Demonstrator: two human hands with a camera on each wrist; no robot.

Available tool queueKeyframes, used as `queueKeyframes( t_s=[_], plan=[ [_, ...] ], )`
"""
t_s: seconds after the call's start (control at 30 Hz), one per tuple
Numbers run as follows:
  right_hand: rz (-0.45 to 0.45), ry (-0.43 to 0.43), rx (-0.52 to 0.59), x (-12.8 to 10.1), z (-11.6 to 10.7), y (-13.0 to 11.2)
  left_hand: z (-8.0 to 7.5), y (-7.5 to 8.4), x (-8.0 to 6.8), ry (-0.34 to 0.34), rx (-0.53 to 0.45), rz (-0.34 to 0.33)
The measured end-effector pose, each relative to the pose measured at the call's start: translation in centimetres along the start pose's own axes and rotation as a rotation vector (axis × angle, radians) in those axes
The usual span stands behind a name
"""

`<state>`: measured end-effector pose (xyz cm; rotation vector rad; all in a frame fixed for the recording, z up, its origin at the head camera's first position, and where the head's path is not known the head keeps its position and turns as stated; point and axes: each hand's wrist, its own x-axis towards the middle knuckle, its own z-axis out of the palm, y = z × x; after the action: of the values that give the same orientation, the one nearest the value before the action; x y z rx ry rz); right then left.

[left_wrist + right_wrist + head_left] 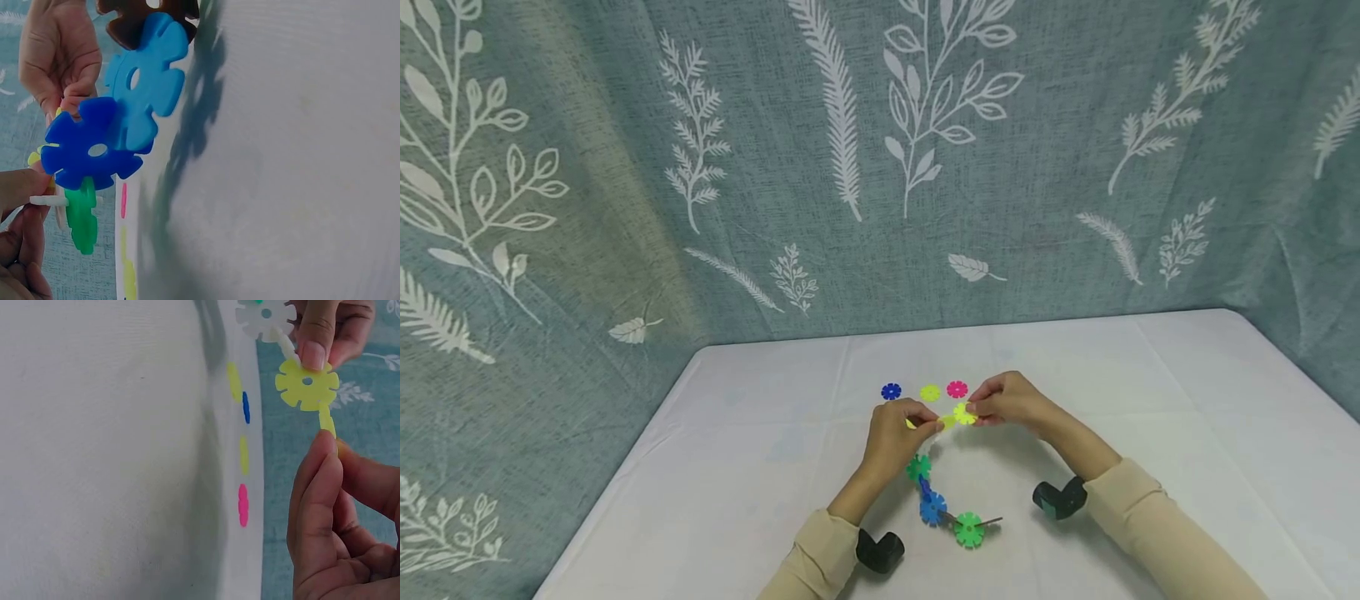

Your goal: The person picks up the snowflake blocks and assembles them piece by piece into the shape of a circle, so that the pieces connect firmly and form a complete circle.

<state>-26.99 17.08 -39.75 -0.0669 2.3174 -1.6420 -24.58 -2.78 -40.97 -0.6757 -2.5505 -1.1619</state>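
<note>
I'm looking at a grey-green curtain (1045,167) right across the far side, and there it goes, running on round to the left and the right, with a big pale leafy branch (454,133) printed on its left stretch. Near the middle I pick out a feathery frond (835,96), then, lower, a single pale leaf (967,267) just above the far edge of a white tablecloth (1150,392), faintly creased and rounded at its far corners!

Head view looks forward and down; nearer wrist views share both hands (337,328) (340,534).
</note>
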Motion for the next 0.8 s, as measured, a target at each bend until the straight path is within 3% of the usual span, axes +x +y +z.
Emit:
queueKeyframes(
  t_s=[0.37, 0.6, 0.8],
  plan=[
    [-0.008, 0.022, 0.013, -0.20, -0.14, 0.21, 0.05, 0.00, -0.14, 0.041, 0.009, 0.064],
    [-0.032, -0.019, -0.032, -0.19, 0.24, 0.08, 0.16, 0.06, -0.06, 0.012, 0.006, 0.026],
    [-0.031, 0.005, -0.076, 0.02, 0.72, 0.01, 0.59, 0.41, -0.04, 0.027, 0.043, 0.060]
  ],
)
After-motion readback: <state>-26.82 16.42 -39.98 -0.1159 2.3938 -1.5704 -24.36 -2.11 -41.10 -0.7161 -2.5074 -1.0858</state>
